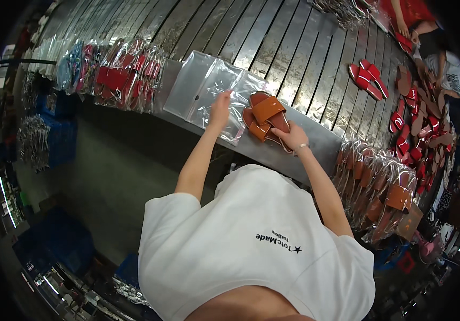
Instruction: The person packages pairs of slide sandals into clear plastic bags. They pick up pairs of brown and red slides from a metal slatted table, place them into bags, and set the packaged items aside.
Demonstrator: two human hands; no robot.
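My right hand (293, 137) grips a pair of tan-brown slide sandals (268, 110) by the near end, its thumb over one sole. The two sandals overlap, their wide straps facing up. To their left, my left hand (219, 111) is closed with its fingertips pinching a clear plastic bag (226, 85). The bag lies on the metal ledge, and its right part reaches up to the sandals. More clear bags (189, 88) lie flat in a stack under and left of that hand.
A slatted metal conveyor (289, 48) runs beyond the ledge (310, 128). Bagged red sandals (128, 77) stand at left, bagged brown sandals (374, 184) at right. A loose red pair (369, 79) lies on the slats, near a heap of red sandals (414, 125). Other people's hands (409, 32) show at far right.
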